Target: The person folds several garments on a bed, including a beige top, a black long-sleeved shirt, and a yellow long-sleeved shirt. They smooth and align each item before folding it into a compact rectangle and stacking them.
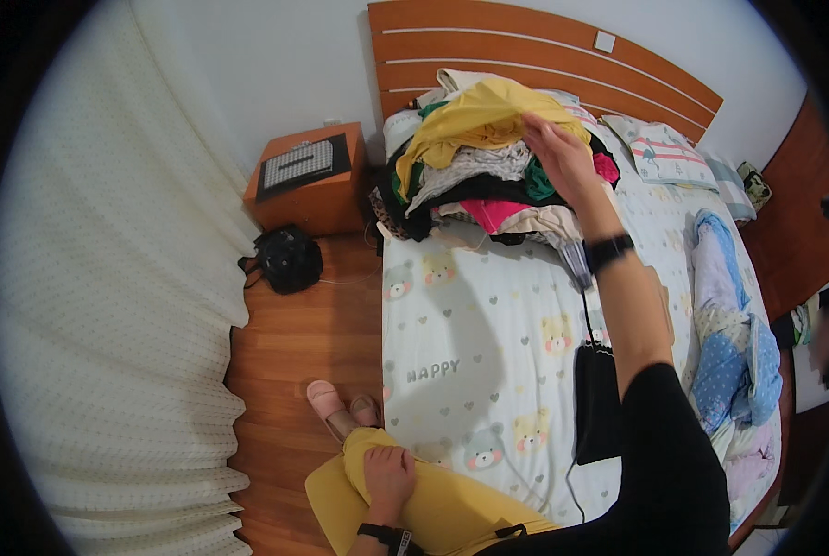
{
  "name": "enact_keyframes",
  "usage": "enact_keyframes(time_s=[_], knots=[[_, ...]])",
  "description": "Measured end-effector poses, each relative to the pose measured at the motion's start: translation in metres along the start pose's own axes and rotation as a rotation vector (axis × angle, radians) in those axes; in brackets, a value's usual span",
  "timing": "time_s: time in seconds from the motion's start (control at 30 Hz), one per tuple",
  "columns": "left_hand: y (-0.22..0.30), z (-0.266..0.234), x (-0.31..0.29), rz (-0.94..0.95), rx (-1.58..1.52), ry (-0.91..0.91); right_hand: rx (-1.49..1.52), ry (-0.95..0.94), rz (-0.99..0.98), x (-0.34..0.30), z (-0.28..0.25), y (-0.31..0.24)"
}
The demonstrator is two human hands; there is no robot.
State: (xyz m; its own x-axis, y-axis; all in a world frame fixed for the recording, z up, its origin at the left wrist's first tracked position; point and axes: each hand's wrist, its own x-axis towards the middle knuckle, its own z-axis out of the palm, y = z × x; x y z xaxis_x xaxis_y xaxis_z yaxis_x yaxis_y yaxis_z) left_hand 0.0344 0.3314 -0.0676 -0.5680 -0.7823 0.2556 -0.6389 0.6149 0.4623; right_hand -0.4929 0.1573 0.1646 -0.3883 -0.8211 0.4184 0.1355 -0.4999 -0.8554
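Note:
My right hand [563, 157] reaches over a heap of clothes on the bed, its fingertips closed on the edge of a yellow garment [488, 100]. Folds in the yellow cloth run toward those fingers. Under it lie a grey-white garment [474, 171], a bright pink piece [493, 215], and green and black clothes, partly hidden. My left hand [391, 477] rests on my knee, on the yellow trousers [461, 491], fingers laid over the cloth and holding nothing.
The bed [447, 324] has a bear-print sheet. A black pouch [598, 403] with a cord lies by my right arm; a bundled blue quilt [734, 361] lies along the far right. Left stand a wooden nightstand [317, 208], a black bag [289, 259] and a white curtain [118, 306].

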Motion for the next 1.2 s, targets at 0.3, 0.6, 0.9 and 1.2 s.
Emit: enact_keyframes(time_s=[0.3,0.6,0.9,1.2], knots=[[0.009,-0.006,-0.010,-0.027,-0.014,-0.029,-0.211,-0.725,0.649,-0.365,0.074,-0.099],[0.004,-0.007,-0.037,-0.033,-0.041,-0.006,-0.982,0.187,0.300,-0.380,-0.006,-0.006],[0.007,-0.012,-0.058,0.001,-0.076,0.091,-1.715,-0.285,0.347,-0.353,0.068,0.130],[0.120,-0.037,-0.005,0.114,-0.414,0.130,-0.710,-0.126,0.182,-0.386,0.152,0.002]])
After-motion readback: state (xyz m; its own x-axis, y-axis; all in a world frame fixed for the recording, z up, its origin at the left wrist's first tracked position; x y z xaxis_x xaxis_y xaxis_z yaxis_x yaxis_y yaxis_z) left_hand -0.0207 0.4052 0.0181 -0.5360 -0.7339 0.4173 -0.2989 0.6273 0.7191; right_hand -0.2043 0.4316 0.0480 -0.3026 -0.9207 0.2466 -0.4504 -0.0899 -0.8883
